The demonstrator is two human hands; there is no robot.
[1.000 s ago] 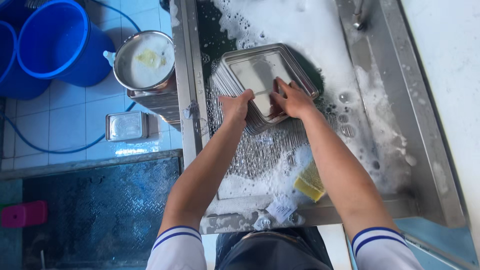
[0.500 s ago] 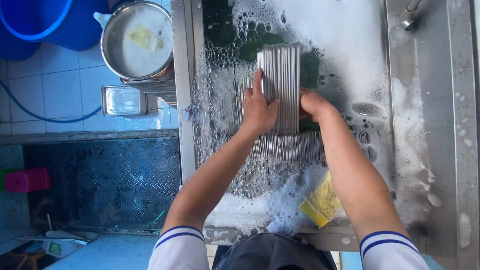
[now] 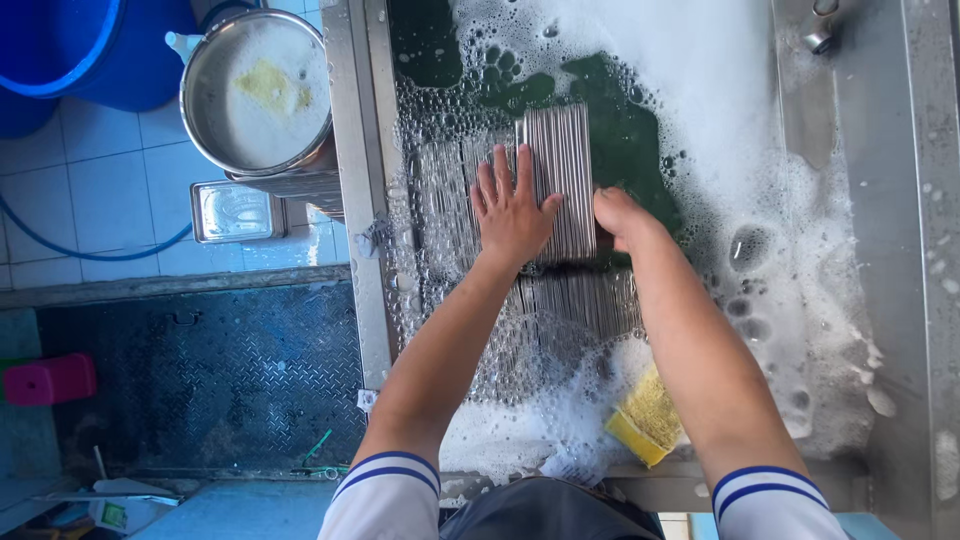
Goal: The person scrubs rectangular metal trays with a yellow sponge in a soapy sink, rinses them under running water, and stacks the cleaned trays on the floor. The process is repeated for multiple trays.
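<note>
Half a second back both hands clamped the upright stack of metal trays (image 3: 558, 180) from either side; now the left hand (image 3: 512, 212) has slid onto its near left face, fingers spread flat, while the right hand (image 3: 622, 215) has curled in against the stack's right edge. Nearest the person, well below the stack, a yellow sponge (image 3: 648, 418) lies in foam at the sink's front edge. Just below the stack, more trays (image 3: 575, 300) stand on edge in the suds, and another row (image 3: 445, 195) stands just left of it under bubbles. The stack itself stands on edge in soapy green water in the steel sink (image 3: 355, 150), pressed by the open left palm and gripped on the right by bent fingers whose tips are hidden behind it. Left of the stack, beyond the sink wall, a round metal pot (image 3: 256, 92) holds cloudy water, with a small steel tray (image 3: 232, 210) below it on the tiled floor and a blue bucket (image 3: 60, 45) farther left.
</note>
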